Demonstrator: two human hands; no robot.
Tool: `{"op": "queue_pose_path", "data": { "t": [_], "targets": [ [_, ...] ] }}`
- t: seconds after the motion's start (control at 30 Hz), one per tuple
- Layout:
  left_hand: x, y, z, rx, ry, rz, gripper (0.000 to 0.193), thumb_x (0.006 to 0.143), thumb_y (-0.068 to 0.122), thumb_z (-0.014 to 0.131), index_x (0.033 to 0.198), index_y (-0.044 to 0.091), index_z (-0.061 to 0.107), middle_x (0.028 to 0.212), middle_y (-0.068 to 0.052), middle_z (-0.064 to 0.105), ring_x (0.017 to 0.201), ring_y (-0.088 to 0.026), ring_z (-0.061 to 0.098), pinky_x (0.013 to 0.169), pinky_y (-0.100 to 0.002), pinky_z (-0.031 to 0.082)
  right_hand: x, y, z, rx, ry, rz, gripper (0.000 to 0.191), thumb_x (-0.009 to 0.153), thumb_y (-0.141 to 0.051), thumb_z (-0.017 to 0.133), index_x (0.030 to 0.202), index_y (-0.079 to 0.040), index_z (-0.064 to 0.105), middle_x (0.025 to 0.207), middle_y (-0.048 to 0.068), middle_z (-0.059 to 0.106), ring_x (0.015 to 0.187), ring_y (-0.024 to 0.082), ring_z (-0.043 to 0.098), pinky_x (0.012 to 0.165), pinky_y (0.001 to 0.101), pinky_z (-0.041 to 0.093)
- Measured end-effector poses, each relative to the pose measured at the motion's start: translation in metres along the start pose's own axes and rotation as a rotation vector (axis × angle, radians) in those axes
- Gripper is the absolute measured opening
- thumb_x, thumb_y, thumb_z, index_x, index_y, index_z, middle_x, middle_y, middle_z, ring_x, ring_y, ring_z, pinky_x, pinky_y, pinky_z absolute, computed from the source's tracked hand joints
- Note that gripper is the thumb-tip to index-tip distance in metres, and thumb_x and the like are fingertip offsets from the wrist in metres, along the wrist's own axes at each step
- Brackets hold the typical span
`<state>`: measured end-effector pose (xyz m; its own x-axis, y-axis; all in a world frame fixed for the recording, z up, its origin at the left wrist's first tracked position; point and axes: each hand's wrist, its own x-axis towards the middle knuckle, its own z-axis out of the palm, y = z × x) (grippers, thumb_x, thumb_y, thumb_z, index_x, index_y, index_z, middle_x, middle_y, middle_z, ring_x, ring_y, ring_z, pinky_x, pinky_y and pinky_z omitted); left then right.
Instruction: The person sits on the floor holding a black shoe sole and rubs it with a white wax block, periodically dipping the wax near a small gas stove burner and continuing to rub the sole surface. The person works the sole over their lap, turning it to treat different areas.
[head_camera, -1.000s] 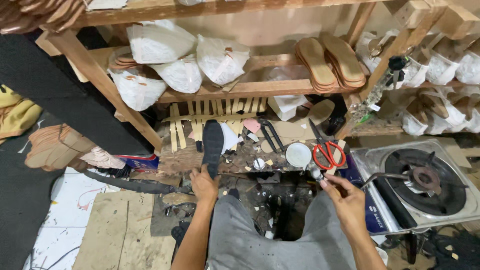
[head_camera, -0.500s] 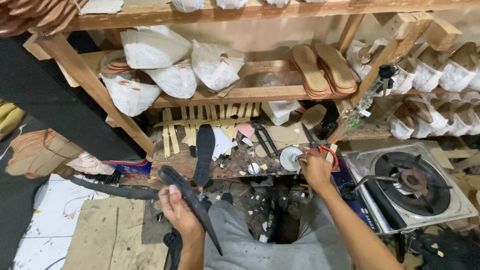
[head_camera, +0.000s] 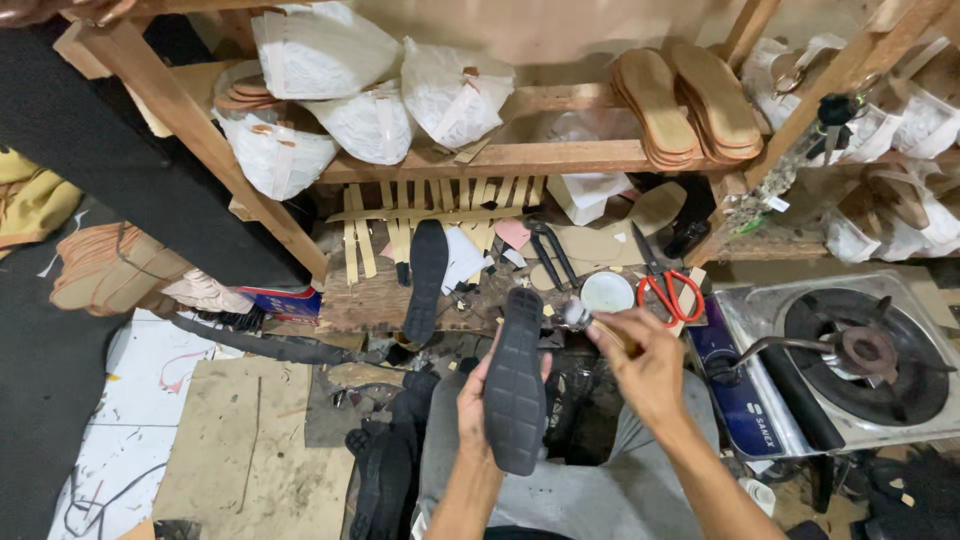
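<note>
**Black sole held over the lap, brush at its tip**

Black sole (head_camera: 514, 385), studded tread facing up, stood upright in the left hand (head_camera: 474, 400), whose fingers curled around its left edge and gripped it from behind, above the grey-trousered lap. The right hand (head_camera: 648, 365) was closed in a pinch around a small brush (head_camera: 578, 316), its pale head just beside the sole's upper right end; whether bristles touched the sole could not be told. Beyond the hands, at the near edge of the wooden counter (head_camera: 365, 300), sat a round white tin (head_camera: 607, 292), with red-handled scissors (head_camera: 668, 290) just right of it near the counter's right edge. A second black sole (head_camera: 426, 280) lay lengthwise toward the counter's left part, and dark pliers (head_camera: 548, 255) lay further back near the middle. Right of the counter stood a gas stove (head_camera: 860, 360). On the shelf above rested white bags (head_camera: 375, 120) and stacked tan insoles (head_camera: 690, 105).
</note>
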<state>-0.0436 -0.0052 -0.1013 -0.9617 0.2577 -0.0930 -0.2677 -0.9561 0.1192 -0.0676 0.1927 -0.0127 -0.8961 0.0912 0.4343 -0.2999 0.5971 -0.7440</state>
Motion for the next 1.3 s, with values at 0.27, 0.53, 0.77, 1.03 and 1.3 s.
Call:
{"op": "queue_pose_path", "data": {
  "t": [0.27,0.53,0.77,1.03,1.3],
  "targets": [
    [-0.009,-0.022,0.052,-0.165,-0.478,-0.120,0.073,0.119,0.055,0.024,0.174,0.007,0.026,0.153,-0.020,0.056,0.126,-0.028,0.060,0.108,-0.038,0.052,-0.035,-0.047,0.002,0.075,0.032,-0.001,0.023,0.085,-0.006,0.079,0.107,-0.004,0.079,0.098,0.008,0.070,0.082,0.017,0.072,0.071,0.0296,0.058],
    [-0.011,-0.016,0.068,0.128,-0.269,-0.058,0.086,0.098,0.073,0.021,0.162,0.014,0.025,0.150,-0.012,0.051,0.126,-0.028,0.061,0.101,-0.037,0.053,-0.055,-0.069,-0.009,0.042,-0.136,-0.225,0.025,0.077,-0.013,0.083,0.101,-0.009,0.080,0.090,0.005,0.070,0.072,0.018,0.073,0.061,0.0301,0.057],
    [-0.015,-0.020,0.067,-0.182,-0.092,-0.192,0.095,0.099,0.075,0.023,0.168,0.009,0.024,0.148,-0.019,0.053,0.125,-0.031,0.061,0.106,-0.041,0.055,-0.044,-0.067,-0.009,-0.043,0.044,-0.124,0.024,0.082,-0.006,0.081,0.106,-0.007,0.079,0.095,0.007,0.069,0.072,0.019,0.072,0.060,0.0311,0.056],
    [-0.015,-0.016,0.064,-0.184,-0.135,-0.205,0.098,0.099,0.078,0.025,0.168,0.009,0.022,0.148,-0.024,0.051,0.121,-0.035,0.062,0.097,-0.042,0.059,-0.044,-0.074,-0.013,-0.058,-0.008,-0.205,0.023,0.080,-0.006,0.082,0.103,-0.007,0.079,0.093,0.006,0.069,0.075,0.022,0.071,0.064,0.0330,0.056],
    [0.001,-0.010,0.047,-0.249,-0.278,-0.244,0.096,0.098,0.078,0.030,0.167,0.012,0.022,0.157,-0.024,0.041,0.139,-0.045,0.047,0.108,-0.050,0.052,-0.071,-0.081,-0.012,0.065,-0.203,-0.435,0.026,0.073,-0.009,0.086,0.097,-0.007,0.078,0.090,0.006,0.069,0.071,0.019,0.071,0.059,0.0314,0.057]
  ]
}}
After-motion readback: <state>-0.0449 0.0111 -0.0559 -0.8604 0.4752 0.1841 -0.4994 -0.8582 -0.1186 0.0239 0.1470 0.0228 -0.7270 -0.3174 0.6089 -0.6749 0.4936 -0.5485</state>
